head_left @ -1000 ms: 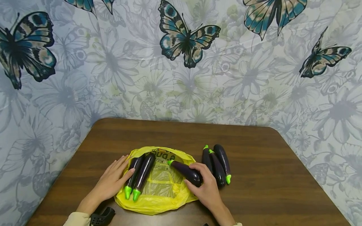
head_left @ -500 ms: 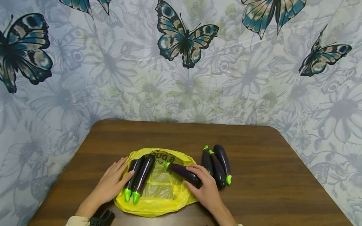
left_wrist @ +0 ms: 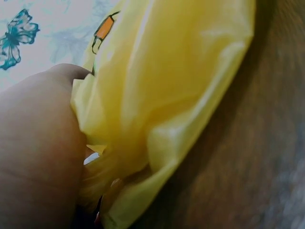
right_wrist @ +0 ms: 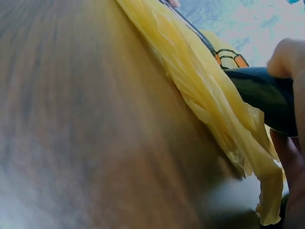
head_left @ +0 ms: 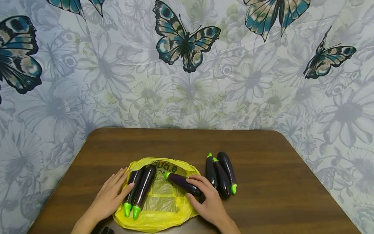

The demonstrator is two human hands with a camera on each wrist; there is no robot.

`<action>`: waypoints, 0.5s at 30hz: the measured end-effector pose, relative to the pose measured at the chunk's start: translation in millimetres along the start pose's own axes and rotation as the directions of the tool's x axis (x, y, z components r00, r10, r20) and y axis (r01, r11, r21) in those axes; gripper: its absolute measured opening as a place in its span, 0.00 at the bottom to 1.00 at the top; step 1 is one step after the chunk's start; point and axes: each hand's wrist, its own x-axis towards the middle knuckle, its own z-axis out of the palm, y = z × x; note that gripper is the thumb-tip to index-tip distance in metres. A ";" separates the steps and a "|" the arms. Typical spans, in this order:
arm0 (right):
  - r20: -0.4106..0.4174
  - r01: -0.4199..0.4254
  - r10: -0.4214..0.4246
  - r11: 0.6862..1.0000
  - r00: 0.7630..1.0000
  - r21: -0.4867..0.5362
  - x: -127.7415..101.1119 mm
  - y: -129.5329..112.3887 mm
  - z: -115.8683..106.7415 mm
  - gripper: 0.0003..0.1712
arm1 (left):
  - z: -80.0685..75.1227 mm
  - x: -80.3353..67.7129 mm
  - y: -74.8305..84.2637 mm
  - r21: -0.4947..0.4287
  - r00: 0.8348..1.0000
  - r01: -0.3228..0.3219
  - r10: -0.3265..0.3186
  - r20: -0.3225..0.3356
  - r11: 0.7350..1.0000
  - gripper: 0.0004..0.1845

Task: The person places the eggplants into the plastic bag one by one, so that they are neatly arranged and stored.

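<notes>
Gripping one eggplant (head_left: 182, 183) with curled right hand (head_left: 208, 200) at the right rim of one bag (head_left: 155, 224); resting straight-fingered left hand (head_left: 108, 198) along the left. With two eggplants (head_left: 144, 187) inside, three on the tabletop (head_left: 277, 182).

Soft, fairly even light fills the head view, reaching the pale floral wall covering with teal butterflies (head_left: 117, 97) and leaving small highlights on the long, dark purple, smooth-skinned eggplants (head_left: 144, 187). A greyish sheen marks the near edge of the brown wood-grain table (head_left: 268, 169). Both wrist views are hazier, their backgrounds washed out and table grain blurred; shadow darkens the table beside the crinkled yellow plastic bag (left_wrist: 186, 71), and glare whitens the right one's lower-left corner.
</notes>
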 end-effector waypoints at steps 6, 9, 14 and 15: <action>0.022 -0.001 0.001 1.000 1.000 0.007 -1.0 0.2 -0.9 0.27 | 1.7 1.1 -0.9 -0.001 1.000 0.008 -0.008 -0.005 1.000 0.39; 0.034 0.004 -0.004 1.000 0.999 0.002 -1.5 1.0 -0.7 0.31 | 3.6 2.2 -2.0 0.001 1.000 0.010 -0.010 -0.007 1.000 0.39; 0.037 0.034 -0.033 0.999 0.999 -0.019 -0.2 2.2 0.2 0.33 | 3.2 4.4 -2.0 0.003 1.000 0.017 -0.017 0.003 1.000 0.40; 0.035 0.040 -0.039 0.999 0.999 -0.022 0.8 2.4 0.5 0.33 | 2.3 5.0 -2.0 0.002 1.000 0.018 -0.018 0.003 1.000 0.40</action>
